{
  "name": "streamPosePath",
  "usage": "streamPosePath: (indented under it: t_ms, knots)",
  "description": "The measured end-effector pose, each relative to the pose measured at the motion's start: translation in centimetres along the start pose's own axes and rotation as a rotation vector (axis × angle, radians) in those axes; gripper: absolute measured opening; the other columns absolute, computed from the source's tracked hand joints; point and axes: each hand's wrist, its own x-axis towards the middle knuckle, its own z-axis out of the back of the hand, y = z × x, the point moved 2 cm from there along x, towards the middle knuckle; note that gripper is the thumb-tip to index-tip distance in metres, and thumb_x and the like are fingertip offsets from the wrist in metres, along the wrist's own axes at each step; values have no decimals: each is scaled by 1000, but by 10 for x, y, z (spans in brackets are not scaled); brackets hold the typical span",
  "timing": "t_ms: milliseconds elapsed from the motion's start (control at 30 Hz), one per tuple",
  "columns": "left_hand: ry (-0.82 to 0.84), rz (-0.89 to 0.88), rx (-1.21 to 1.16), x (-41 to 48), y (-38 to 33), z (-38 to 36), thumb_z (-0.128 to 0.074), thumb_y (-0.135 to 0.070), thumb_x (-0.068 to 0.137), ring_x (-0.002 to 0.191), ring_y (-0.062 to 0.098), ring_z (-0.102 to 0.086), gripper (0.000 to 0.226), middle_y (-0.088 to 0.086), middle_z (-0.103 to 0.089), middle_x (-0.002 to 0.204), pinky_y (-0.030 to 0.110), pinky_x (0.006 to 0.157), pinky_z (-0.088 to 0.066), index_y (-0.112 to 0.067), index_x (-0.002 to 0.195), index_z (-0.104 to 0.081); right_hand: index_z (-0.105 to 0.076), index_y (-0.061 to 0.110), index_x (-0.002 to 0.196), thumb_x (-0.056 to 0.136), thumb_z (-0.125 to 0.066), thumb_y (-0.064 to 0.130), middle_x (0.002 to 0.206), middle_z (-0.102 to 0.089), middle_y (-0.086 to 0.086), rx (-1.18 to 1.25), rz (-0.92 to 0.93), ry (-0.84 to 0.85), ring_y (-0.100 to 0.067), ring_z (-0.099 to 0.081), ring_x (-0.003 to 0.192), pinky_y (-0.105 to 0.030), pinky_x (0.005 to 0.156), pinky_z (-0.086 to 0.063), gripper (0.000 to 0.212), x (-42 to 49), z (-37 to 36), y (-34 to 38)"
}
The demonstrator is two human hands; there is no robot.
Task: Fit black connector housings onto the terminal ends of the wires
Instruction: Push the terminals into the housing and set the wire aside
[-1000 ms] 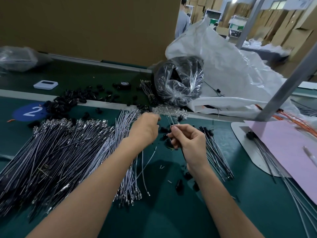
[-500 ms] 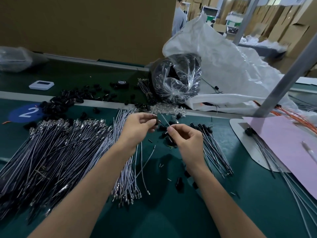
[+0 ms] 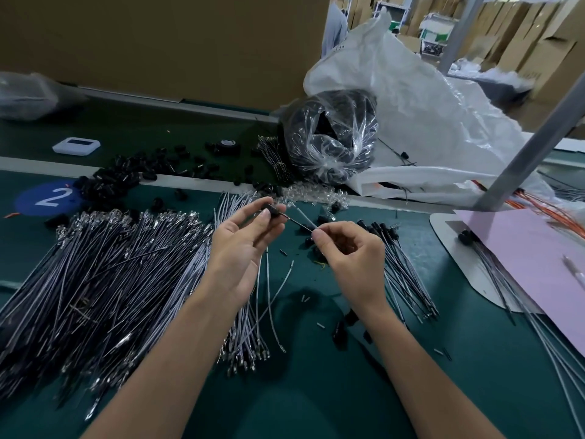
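1. Head view: the hands have drawn apart since half a second ago. A wire (image 3: 300,222) now shows between them, its tip at the housing (image 3: 274,213). The terminal looks to be entering, though I cannot tell if it is seated.
2. The left hand (image 3: 240,248), palm up, pinches the housing at its 1 o'clock, above the table (image 3: 316,391).
3. The right hand (image 3: 354,261), at 3 o'clock of the left, is curled and pinches the wire.

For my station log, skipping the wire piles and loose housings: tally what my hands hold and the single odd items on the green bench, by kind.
Black plastic connector housing, in left hand: 1
Thin dark wire, pinched by right hand: 1
White rectangular plastic device: 1
Blue round sticker marked 2: 1
Black tape roll: 1
Pink paper sheet: 1
Total: 6
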Motion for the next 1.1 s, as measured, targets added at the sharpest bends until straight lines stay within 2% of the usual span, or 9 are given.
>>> streamPosePath:
  t_ms: [133,300,500,633,900,1000,1100]
  knots:
    - [-8,-32,53,0,-1,4,-56,1,92,77,14,-71,18,4,-74,84,22,68,-58,-9,101,-69,-73,19,81,85,-75,12,75,-71,-1,12,6,-32,-18,-67,67,-30,63,-55,9,1,2,1]
    - [9,-124,257,1,-3,6,-59,6,90,82,11,-67,32,-7,-72,87,21,76,-55,-20,96,-77,-70,26,80,86,-74,10,77,-69,-1,-15,65,-17,-9,-62,65,-19,62,-49,18,3,5,4]
    - [46,-200,475,-1,-1,6,-64,5,87,84,6,-65,36,-15,-73,85,20,81,-54,-26,100,-75,-73,13,85,86,-73,9,80,-66,6,-80,115,12,-4,-61,69,-11,64,-44,4,5,6,4]
    - [64,-248,539,-3,1,6,-67,6,85,83,4,-65,32,-11,-73,85,21,82,-53,-24,97,-74,-74,11,85,86,-74,8,79,-65,7,-110,130,25,-3,-60,69,-10,64,-44,4,5,6,4]
    - [125,-269,537,-3,3,6,-69,7,83,84,3,-69,31,-8,-76,85,13,77,-51,-22,90,-74,-74,9,85,85,-74,7,80,-65,5,-123,134,18,-2,-60,69,-9,64,-43,2,5,6,5]
    - [170,-266,589,-2,6,5,-71,7,81,86,7,-71,31,-6,-76,87,15,77,-52,-22,90,-74,-74,10,86,86,-73,8,80,-65,4,-112,127,43,-5,-61,69,-15,64,-47,2,5,5,4]
    - [223,-241,623,-4,12,1,-73,10,78,85,8,-72,29,-4,-76,87,15,76,-53,-13,96,-72,-74,12,85,85,-73,7,79,-65,5,-128,132,66,-7,-62,69,-18,65,-50,5,4,3,3]
